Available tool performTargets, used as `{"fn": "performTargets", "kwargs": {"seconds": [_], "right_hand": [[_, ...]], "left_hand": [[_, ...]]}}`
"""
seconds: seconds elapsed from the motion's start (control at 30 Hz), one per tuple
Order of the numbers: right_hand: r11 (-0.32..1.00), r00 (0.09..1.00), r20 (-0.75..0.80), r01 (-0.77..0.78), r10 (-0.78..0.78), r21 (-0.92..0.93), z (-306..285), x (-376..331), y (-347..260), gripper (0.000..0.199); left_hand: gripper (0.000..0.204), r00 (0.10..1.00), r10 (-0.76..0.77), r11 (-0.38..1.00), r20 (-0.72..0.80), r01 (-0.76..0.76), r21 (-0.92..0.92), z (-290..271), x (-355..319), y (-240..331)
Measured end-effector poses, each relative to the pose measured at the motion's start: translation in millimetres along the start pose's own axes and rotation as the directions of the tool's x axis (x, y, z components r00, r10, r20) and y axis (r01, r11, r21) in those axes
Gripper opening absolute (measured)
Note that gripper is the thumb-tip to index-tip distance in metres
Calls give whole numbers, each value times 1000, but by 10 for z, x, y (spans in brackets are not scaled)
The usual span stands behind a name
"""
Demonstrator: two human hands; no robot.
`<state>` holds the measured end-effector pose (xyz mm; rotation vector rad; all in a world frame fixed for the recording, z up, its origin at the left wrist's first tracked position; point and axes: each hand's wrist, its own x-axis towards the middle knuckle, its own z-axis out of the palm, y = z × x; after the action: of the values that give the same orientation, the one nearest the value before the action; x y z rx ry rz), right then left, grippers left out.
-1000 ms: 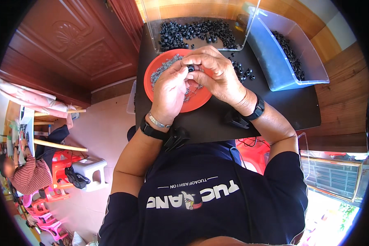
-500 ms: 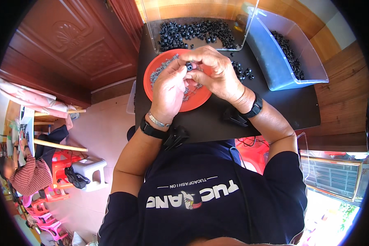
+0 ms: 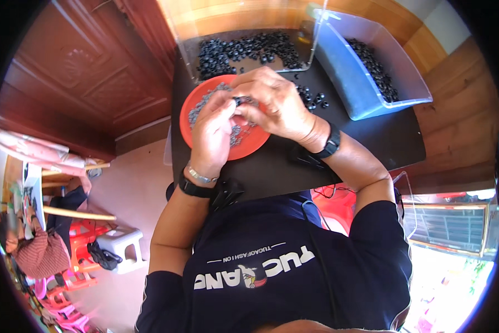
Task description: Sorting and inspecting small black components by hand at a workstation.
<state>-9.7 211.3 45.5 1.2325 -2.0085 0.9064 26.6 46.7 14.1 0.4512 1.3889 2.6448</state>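
Pinching left hand (image 3: 211, 133): small round black part (image 3: 238, 101) held at the fingertips, between the two hands.
Right hand (image 3: 280, 108): fingers curled in just beside the part; whether anything is gripped there cannot be told.
Red-orange plate (image 3: 256, 145): overhung by both hands; small grey pieces (image 3: 196, 115) spread across it.

Left of the grip and farther out stands a carved reddish-brown door (image 3: 83, 77). Lower left of the grip, well apart, a pink cloth (image 3: 30, 147) hangs above a pale wooden pole (image 3: 80, 213); below these are a white stool (image 3: 119, 237), a black bag (image 3: 104, 256) against it, and a person in a striped top (image 3: 43, 256). Lower right of the grip, a framed glass panel (image 3: 446, 225) stands near bright daylight.
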Motion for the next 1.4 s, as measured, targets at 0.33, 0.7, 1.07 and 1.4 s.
{"fn": "performTargets", "kwargs": {"seconds": [0.33, 0.7, 1.07, 1.4], "right_hand": [[1000, 1000, 14, -16, 16, -2, 52, -31, 1, 27], [623, 844, -536, -414, -9, -663, -1213, 411, 1, 32], [830, 896, -95, -439, 434, -344, -874, 179, 353, 14], [781, 650, 451, -588, 611, -210, -474, -190, 1013, 18]], "left_hand": [[21, 1000, -30, 999, 1, 30, 31, 31, -8, -5], [20, 988, -80, 997, -130, 78, -21, -90, 21, 8], [18, 986, -69, 997, -153, 71, 8, -128, 27, 10], [17, 985, -66, 997, -157, 71, 21, -109, 32, 10]]}}
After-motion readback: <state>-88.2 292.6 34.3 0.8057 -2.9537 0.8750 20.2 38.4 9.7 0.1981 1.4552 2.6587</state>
